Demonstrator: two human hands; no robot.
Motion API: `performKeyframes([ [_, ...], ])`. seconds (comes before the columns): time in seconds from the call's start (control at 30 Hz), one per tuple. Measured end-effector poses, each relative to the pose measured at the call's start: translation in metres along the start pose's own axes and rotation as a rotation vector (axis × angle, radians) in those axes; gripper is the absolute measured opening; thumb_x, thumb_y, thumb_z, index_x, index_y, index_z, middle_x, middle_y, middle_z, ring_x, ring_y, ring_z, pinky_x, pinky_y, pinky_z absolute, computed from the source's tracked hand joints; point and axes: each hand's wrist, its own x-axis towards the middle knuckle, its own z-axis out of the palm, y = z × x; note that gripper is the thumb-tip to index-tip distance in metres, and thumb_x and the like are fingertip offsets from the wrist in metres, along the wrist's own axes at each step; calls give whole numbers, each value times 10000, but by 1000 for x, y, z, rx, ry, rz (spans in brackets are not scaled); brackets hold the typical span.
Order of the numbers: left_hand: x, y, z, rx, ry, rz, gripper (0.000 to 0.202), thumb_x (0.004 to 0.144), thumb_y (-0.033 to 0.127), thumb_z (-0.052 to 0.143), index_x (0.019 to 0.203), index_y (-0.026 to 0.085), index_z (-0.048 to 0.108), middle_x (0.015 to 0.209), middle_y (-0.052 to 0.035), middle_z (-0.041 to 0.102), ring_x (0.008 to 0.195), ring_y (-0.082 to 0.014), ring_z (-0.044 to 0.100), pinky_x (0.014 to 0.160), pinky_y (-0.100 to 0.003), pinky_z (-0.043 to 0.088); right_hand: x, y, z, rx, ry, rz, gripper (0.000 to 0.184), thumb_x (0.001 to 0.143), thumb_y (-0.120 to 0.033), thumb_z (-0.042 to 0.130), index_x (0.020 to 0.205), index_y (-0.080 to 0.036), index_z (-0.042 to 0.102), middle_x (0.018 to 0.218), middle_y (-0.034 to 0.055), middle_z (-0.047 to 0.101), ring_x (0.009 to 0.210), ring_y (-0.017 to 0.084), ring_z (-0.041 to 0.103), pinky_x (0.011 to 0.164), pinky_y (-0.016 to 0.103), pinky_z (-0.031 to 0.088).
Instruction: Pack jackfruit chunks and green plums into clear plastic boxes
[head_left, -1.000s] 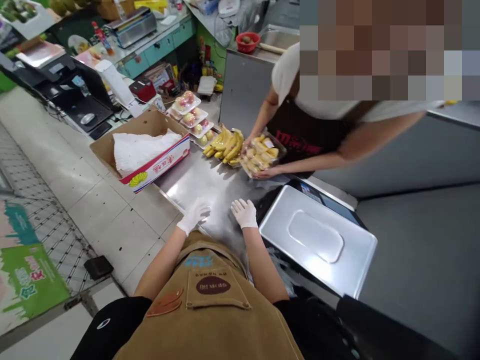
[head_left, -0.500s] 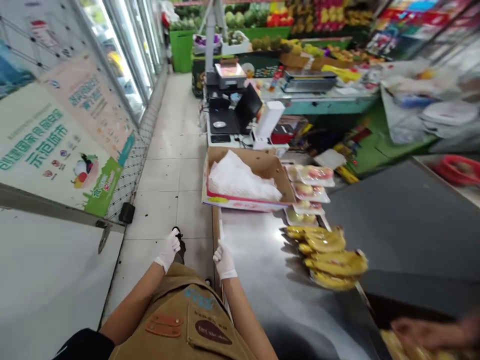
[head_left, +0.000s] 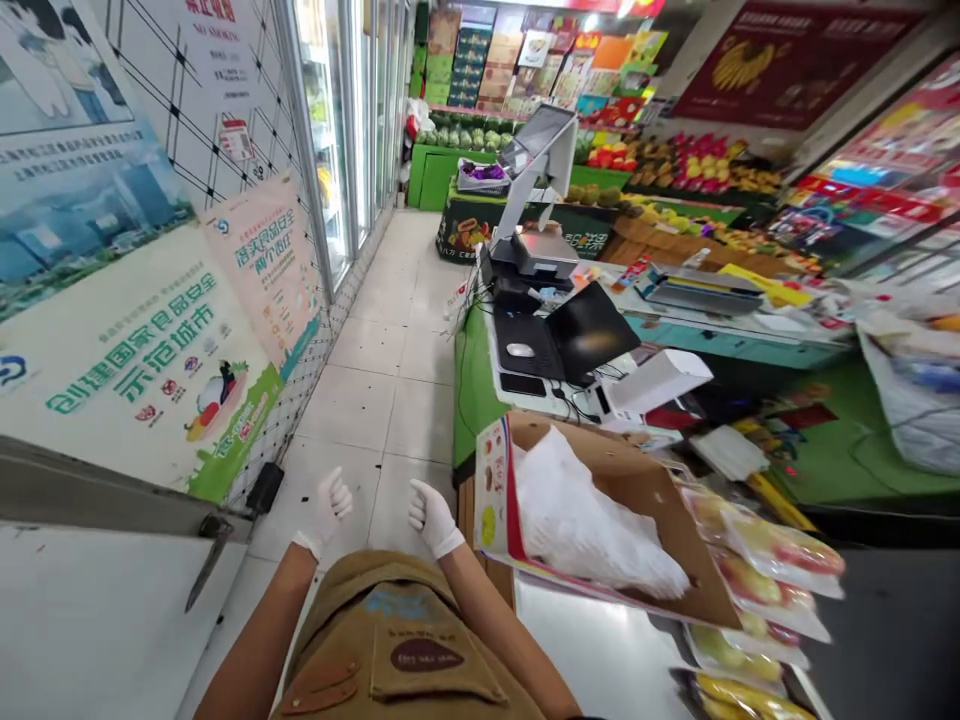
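Head view: white-gloved left hand [head_left: 330, 510] and right hand [head_left: 433, 518] are held up empty, fingers [head_left: 339, 495] pressed together, cardboard box [head_left: 645, 500] placed at two o'clock.

Fruit shop, retail floor: watermelons [head_left: 465, 135] on a green stand [head_left: 442, 175] and banked displays of mixed fruit [head_left: 697, 170] down the aisle, with a glass-door chiller [head_left: 330, 130] along the left wall. Up front is a checkout bench [head_left: 517, 395] with a till screen [head_left: 592, 330] and mouse [head_left: 520, 350], a weighing scale [head_left: 536, 255] behind it, plus plastic-wrapped fruit trays [head_left: 772, 570] and packed bananas [head_left: 739, 697] nearby. Chinese food-safety banner [head_left: 150, 370] on the wall, price and promo posters [head_left: 795, 65] overhead, tiled floor [head_left: 360, 400].
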Motion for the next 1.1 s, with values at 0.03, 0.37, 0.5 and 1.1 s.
performKeyframes([
  [0.03, 11, 13, 3, 7, -8, 2, 791, 965, 594, 737, 699, 254, 74, 546, 99, 113, 451, -73, 118, 438, -241, 158, 12, -10, 13, 0, -13, 7, 558, 816, -309, 768, 657, -270, 234, 454, -124, 248, 403, 52, 148, 397, 213, 96],
  [0.37, 121, 47, 24, 13, 132, -20, 859, 936, 705, 711, 720, 236, 25, 547, 92, 49, 441, -76, 73, 438, -258, 115, 150, -135, 66, 72, -81, -39, 666, 878, -327, 756, 699, -270, 118, 463, -126, 165, 427, 62, 129, 431, 230, 165],
  [0.5, 174, 65, 56, -56, 277, 14, 906, 873, 753, 752, 723, 241, 21, 542, 101, 37, 442, -72, 51, 439, -261, 77, 226, -201, 93, -53, -145, -59, 684, 875, -372, 760, 699, -262, 109, 463, -122, 133, 429, 67, 129, 445, 249, 167],
  [1.1, 17, -33, 38, -1176, 1061, 908, 635, 929, 473, 774, 625, 276, 253, 486, 97, 220, 416, -74, 149, 463, -270, 79, 218, -45, 297, -1337, -1087, 545, 758, 882, -616, 764, 645, -233, 154, 549, -80, 212, 483, 100, 235, 521, 301, 315],
])
